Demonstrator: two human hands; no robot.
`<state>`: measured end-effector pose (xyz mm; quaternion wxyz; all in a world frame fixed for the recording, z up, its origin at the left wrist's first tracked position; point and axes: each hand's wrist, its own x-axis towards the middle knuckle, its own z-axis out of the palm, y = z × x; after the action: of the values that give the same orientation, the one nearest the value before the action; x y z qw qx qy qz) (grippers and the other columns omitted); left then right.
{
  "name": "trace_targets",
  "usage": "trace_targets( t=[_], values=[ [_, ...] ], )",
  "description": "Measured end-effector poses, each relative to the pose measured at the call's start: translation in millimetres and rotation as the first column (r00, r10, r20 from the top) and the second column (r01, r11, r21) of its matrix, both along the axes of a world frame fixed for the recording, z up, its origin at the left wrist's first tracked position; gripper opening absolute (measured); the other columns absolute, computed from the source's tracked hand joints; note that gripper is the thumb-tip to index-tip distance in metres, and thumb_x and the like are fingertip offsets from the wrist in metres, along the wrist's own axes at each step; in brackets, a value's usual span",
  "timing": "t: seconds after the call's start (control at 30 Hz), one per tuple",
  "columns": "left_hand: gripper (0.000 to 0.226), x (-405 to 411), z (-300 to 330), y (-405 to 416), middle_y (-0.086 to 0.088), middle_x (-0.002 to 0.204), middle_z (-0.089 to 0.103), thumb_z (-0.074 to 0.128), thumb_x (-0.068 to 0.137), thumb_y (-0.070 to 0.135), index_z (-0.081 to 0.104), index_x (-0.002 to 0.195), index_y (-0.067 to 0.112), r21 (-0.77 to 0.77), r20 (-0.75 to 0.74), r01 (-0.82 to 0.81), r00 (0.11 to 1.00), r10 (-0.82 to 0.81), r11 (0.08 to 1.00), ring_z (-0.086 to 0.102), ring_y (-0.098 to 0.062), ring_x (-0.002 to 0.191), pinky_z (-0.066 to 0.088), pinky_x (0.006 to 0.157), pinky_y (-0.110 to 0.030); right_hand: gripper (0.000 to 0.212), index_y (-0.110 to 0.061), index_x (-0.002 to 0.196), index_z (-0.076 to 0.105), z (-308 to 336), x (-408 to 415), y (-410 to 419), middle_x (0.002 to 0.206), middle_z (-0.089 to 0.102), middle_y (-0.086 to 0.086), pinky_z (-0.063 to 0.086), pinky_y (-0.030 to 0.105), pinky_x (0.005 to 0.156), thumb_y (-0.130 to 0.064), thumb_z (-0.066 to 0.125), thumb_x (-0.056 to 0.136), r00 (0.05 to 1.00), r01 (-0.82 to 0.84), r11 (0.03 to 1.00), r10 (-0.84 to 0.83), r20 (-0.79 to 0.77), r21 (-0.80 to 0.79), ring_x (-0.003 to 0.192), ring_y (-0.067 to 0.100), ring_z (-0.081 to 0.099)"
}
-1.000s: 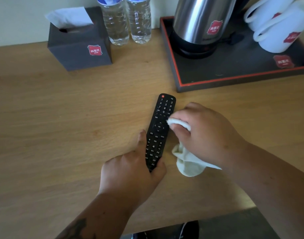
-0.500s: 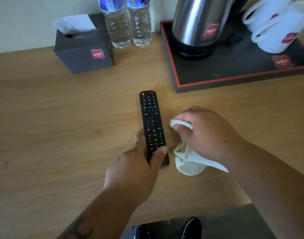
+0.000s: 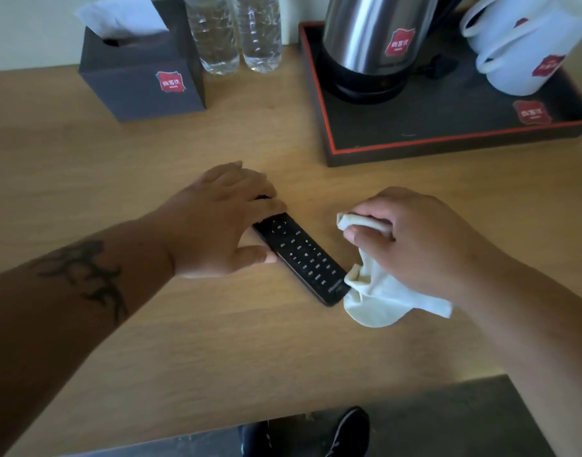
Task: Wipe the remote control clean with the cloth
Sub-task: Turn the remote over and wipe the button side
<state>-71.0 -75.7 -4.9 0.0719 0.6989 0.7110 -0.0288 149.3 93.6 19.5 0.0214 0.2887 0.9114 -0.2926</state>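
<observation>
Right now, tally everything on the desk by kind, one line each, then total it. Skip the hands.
Remote control: 1
Cloth: 1
Tissue box: 1
Water bottles: 2
Tray: 1
Kettle: 1
White mugs: 2
Total: 9

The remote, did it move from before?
Yes. The remote has turned: its far end, which pointed towards the tray, now lies under the left hand and points towards the tissue box.
</observation>
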Motion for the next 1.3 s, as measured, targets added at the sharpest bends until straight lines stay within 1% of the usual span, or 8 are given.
trace_targets(
  t=[0.13,0.33,0.4,0.5,0.7,0.9,1.1,1.3],
  values=[
    [0.052,12,-12,-16,0.012,0.117,0.055,0.055,0.081,0.07,0.05,0.119,0.034,0.074,0.135,-0.136,0.983,0.126,0.988,0.051,-0.015,0.114,0.034,0.107,-0.038,0.036,-0.044,0.12,0.064,9,3,-4,0.11,0.062,-0.022,0.048,0.027,0.088,-0.055,0.047,0.09,0.997,-0.048,0.999,0.048,-0.056,0.003,0.103,0.0,0.057],
    [0.061,34,-37,-29,0.01,0.109,0.055,0.047,0.08,0.078,0.052,0.119,0.032,0.201,0.235,-0.326,0.931,0.278,0.924,0.051,-0.018,0.103,0.039,0.098,-0.038,0.055,-0.027,0.139,0.053,10,7,-23,0.118,0.065,-0.015,0.046,0.029,0.085,-0.044,0.058,0.087,0.983,-0.115,0.958,0.147,-0.107,0.263,0.104,0.014,0.057],
    [0.067,41,-46,-31,0.006,0.107,0.059,0.048,0.079,0.08,0.058,0.122,0.029,0.273,0.237,-0.369,0.921,0.31,0.888,0.053,-0.022,0.1,0.042,0.094,-0.04,0.051,-0.024,0.135,0.058,1,0,-30,0.12,0.063,-0.01,0.047,0.029,0.086,-0.043,0.061,0.088,0.982,-0.142,0.942,0.173,-0.078,0.304,0.106,0.018,0.058],
    [0.064,45,-51,-31,0.003,0.103,0.062,0.055,0.081,0.076,0.065,0.119,0.025,0.362,0.238,-0.395,0.915,0.326,0.844,0.056,-0.025,0.094,0.045,0.088,-0.04,0.048,-0.02,0.125,0.067,-12,-13,-38,0.117,0.063,-0.004,0.047,0.03,0.085,-0.053,0.053,0.092,0.974,-0.193,0.919,0.223,-0.049,0.345,0.1,0.019,0.058],
    [0.061,45,-50,-30,0.003,0.101,0.061,0.057,0.081,0.073,0.067,0.117,0.025,0.372,0.263,-0.414,0.905,0.333,0.831,0.055,-0.023,0.094,0.043,0.089,-0.038,0.029,-0.023,0.108,0.075,-20,-20,-38,0.094,0.063,-0.007,0.047,0.031,0.066,-0.04,0.069,0.085,0.971,-0.186,0.895,0.23,-0.061,0.406,0.083,0.019,0.056],
    [0.063,43,-50,-30,0.004,0.102,0.061,0.057,0.082,0.073,0.066,0.121,0.024,0.355,0.294,-0.411,0.902,0.317,0.84,0.055,-0.022,0.095,0.047,0.088,-0.042,0.017,-0.031,0.093,0.078,-10,-16,-28,0.081,0.062,-0.011,0.045,0.028,0.055,-0.04,0.073,0.079,0.984,-0.157,0.904,0.178,-0.017,0.398,0.07,0.017,0.058],
    [0.063,42,-53,-31,0.003,0.101,0.062,0.061,0.081,0.071,0.066,0.122,0.023,0.367,0.3,-0.41,0.902,0.311,0.835,0.056,-0.022,0.094,0.049,0.087,-0.045,0.012,-0.035,0.089,0.077,-1,-22,-25,0.078,0.062,-0.01,0.037,0.025,0.056,-0.041,0.068,0.083,0.989,-0.11,0.913,0.138,-0.044,0.392,0.071,0.016,0.058],
    [0.064,43,-55,-32,0.0,0.1,0.064,0.062,0.079,0.072,0.069,0.117,0.021,0.388,0.331,-0.428,0.891,0.31,0.816,0.058,-0.024,0.091,0.05,0.083,-0.042,0.011,-0.034,0.085,0.076,-10,-50,-47,0.08,0.063,-0.01,0.047,0.031,0.059,-0.04,0.068,0.081,0.961,-0.231,0.9,0.27,-0.06,0.369,0.075,0.018,0.058]
  ],
)
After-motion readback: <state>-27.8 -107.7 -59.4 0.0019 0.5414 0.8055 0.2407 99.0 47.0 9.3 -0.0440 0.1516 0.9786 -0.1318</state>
